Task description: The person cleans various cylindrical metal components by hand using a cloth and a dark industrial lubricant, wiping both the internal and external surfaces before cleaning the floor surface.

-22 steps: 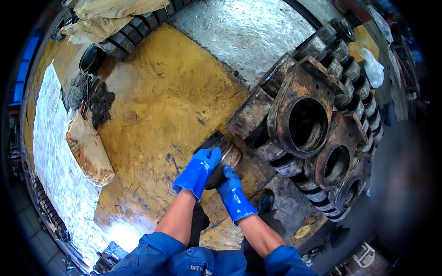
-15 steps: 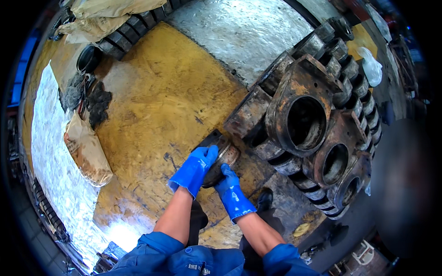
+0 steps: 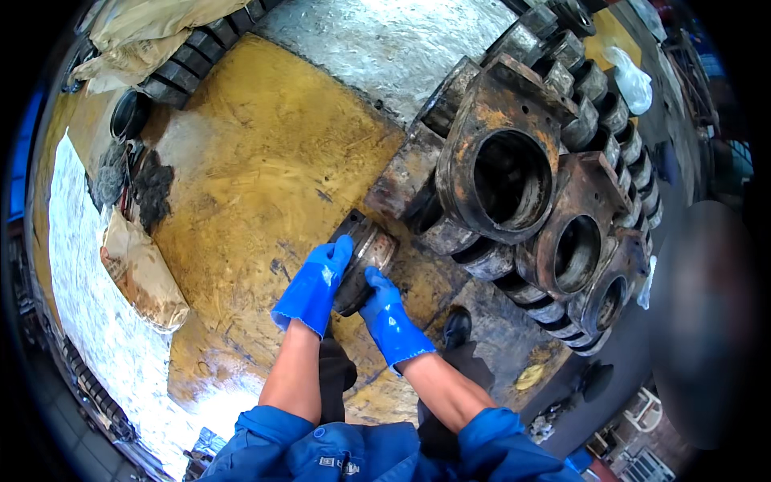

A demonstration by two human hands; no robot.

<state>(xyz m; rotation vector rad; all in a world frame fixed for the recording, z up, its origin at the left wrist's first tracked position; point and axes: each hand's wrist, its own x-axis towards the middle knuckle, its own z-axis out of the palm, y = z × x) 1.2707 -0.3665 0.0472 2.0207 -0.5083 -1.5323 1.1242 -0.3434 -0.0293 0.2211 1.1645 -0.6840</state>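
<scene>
Both my hands wear blue rubber gloves and grip a dark, worn metal housing [image 3: 374,251], a short round body with a flat drilled flange. My left hand [image 3: 313,277] is closed on its left side, the thumb along the flange. On the lower right side of the round part, my right hand [image 3: 389,313] is closed too; some fingers of both hands are hidden under the piece. The housing is held in front of my legs, tilted, left of a stack of similar large metal housings [image 3: 499,112] with wide round bores.
Rows of metal rings [image 3: 590,124] stand behind the stacked housings. A brown paper sack [image 3: 144,273], dark rags [image 3: 152,189] and a black bowl [image 3: 130,114] lie at left on the yellow-stained floor plate [image 3: 249,161]. A white plastic bag [image 3: 630,80] hangs at far right.
The whole view has shifted, so the stack and floor things appear farther left and higher. Both hands keep their grip on the housing, which sits slightly closer to me relative to the stack.
</scene>
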